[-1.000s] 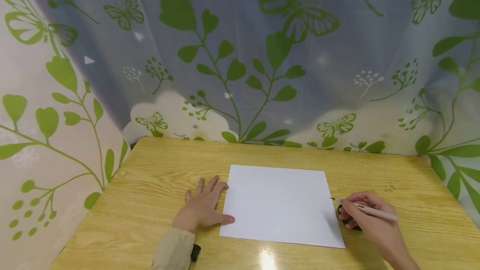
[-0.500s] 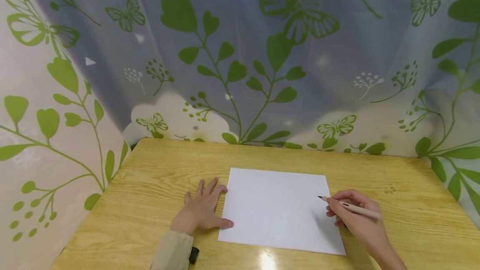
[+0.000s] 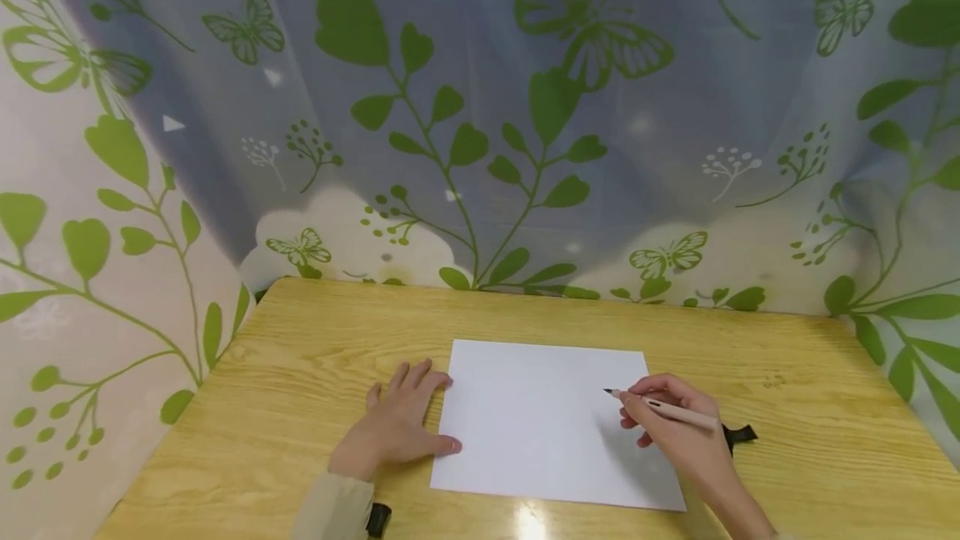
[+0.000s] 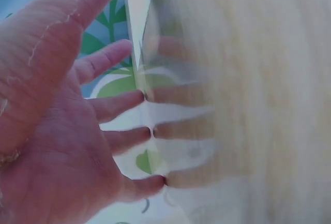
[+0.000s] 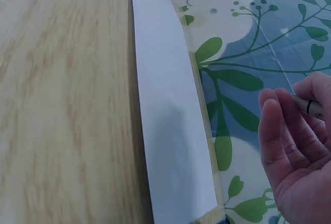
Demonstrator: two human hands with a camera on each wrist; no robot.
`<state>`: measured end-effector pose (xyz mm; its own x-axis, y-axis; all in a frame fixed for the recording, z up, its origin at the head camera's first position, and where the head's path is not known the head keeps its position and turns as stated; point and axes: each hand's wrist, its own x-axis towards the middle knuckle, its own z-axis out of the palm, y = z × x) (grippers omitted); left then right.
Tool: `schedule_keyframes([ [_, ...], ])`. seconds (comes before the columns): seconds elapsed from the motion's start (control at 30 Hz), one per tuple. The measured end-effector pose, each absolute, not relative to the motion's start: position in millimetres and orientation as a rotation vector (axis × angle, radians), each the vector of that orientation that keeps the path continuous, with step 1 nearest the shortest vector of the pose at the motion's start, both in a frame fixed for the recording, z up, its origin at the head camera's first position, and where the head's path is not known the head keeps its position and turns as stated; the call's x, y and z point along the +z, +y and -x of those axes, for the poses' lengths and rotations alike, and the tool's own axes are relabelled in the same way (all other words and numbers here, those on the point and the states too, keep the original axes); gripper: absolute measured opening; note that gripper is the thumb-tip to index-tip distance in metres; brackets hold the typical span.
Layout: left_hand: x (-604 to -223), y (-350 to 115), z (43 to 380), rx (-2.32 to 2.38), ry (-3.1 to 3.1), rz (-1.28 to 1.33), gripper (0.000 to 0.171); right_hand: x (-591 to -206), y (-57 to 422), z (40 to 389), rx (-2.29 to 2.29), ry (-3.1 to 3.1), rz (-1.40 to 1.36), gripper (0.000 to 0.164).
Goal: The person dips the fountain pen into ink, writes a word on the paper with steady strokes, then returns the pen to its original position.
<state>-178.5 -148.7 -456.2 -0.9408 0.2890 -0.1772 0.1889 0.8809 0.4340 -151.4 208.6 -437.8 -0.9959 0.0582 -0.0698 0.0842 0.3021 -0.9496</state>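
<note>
A blank white sheet of paper [image 3: 525,423] lies on the wooden table. My left hand [image 3: 393,423] is spread at its left side, thumb over the paper's left edge and fingertips on the table beside it. In the left wrist view the fingers [image 4: 124,105] are extended, their tips meeting their reflections on the glossy tabletop. My right hand [image 3: 678,423] pinches a pale pen [image 3: 686,416] with a dark pointed tip, over the right part of the sheet. The tip seems to hover above the paper. In the right wrist view only part of the pen [image 5: 312,108] shows.
The wooden table [image 3: 337,332] reaches back to a blue-grey curtain [image 3: 480,107] printed with green leaves and butterflies. A black strap [image 3: 741,435] shows at my right wrist, and a black object [image 3: 378,519] sits by the left sleeve [image 3: 333,507].
My right hand has moved left with the pen, from beside the paper's right edge to over the sheet. The left hand stays in place at the paper's left edge.
</note>
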Motion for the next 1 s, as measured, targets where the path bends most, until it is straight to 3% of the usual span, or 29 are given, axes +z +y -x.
schedule_keyframes([
  [0.3,-461,-150,184,0.651,2.816,-0.465,0.087,-440,199,156,-1.830,2.519,-0.111,0.039],
  [1.0,-457,-146,184,0.631,2.795,-0.420,0.084,-453,173,184,-1.864,2.493,-0.037,0.036],
])
